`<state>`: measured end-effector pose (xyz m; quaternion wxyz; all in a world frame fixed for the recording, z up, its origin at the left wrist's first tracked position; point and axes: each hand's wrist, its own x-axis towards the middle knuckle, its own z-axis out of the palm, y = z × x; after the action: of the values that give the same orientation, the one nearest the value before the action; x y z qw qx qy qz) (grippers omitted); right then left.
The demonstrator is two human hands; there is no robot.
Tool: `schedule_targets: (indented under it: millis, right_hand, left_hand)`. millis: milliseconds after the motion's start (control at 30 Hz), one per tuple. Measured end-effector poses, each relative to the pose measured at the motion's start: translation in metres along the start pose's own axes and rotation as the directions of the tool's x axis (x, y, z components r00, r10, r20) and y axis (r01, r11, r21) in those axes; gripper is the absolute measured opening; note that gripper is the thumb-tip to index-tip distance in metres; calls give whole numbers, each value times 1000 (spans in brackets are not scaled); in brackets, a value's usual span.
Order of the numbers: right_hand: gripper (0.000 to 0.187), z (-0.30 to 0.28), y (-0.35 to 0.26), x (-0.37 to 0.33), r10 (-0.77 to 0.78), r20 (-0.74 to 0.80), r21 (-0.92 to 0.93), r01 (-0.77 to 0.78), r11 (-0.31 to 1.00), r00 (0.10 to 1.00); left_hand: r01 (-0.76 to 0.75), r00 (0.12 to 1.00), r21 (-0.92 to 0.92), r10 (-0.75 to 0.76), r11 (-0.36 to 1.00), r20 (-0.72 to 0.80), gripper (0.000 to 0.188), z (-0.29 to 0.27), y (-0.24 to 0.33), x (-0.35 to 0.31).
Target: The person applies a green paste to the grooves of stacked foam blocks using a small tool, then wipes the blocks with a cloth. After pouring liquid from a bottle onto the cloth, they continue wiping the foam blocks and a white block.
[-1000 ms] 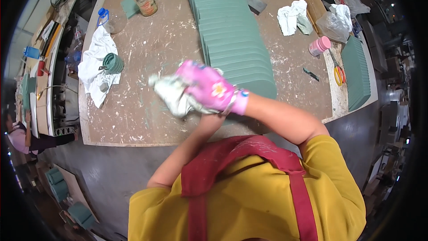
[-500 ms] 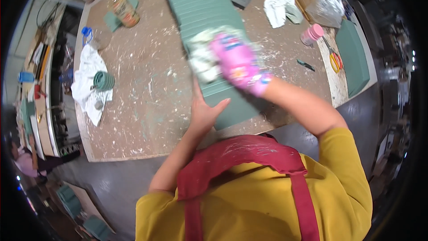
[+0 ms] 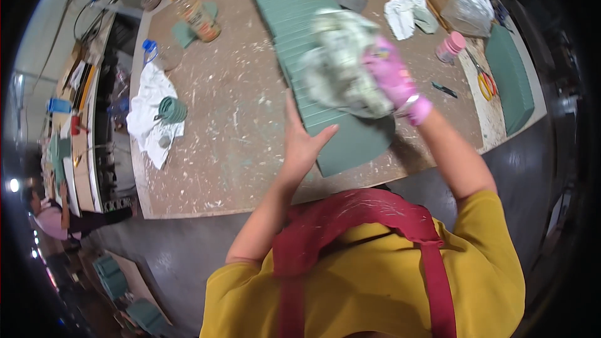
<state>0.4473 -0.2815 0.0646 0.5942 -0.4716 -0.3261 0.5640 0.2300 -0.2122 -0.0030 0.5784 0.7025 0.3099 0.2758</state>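
Note:
A long green panel (image 3: 360,141) with raised crosswise ridges lies across the table, its near end smooth and rounded. At its left edge, my bare left hand (image 3: 307,141) grips it, thumb on top and fingers along the side. My right hand (image 3: 391,72), in a pink patterned glove, is closed on a crumpled whitish-green rag (image 3: 344,62) over the ridged surface. The rag covers part of the panel and hides the gloved fingertips.
On the worn brown table (image 3: 225,150) are a yellow-capped bottle (image 3: 201,20), a white cloth (image 3: 147,109) under a green coil (image 3: 172,110), a pink-capped jar (image 3: 451,47), a cutter (image 3: 444,89) and scissors (image 3: 485,81). Another person (image 3: 56,216) is at far left.
My right hand has drawn the rag to the right across the panel, and the rag now looks bunched higher. My left hand stays at the panel's edge. The whole view has shifted slightly.

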Motion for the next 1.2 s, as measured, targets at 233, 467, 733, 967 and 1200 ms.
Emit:
schedule_targets:
  millis: [233, 467, 733, 967, 1200]
  right_hand:
    - [58, 65, 53, 43, -525, 214, -875, 401, 271, 824]
    - [36, 110, 23, 70, -401, 351, -785, 499, 367, 846]
    - [43, -54, 48, 26, -648, -203, -977, -200, 79, 734]
    - [45, 39, 63, 105, -530, 320, -750, 551, 365, 786]
    - [37, 115, 29, 127, -318, 167, -725, 335, 601, 933]
  left_hand:
    - [152, 967, -32, -142, 988, 210, 83, -10, -3, -2]
    - [192, 952, -4, -185, 981, 242, 49, -13, -27, -10]
    - [-114, 990, 336, 77, 935, 122, 107, -9, -6, 34]
    - [170, 968, 4, -167, 985, 188, 85, -17, 1, 28]
    - [362, 889, 108, -377, 926, 260, 51, -36, 17, 31]
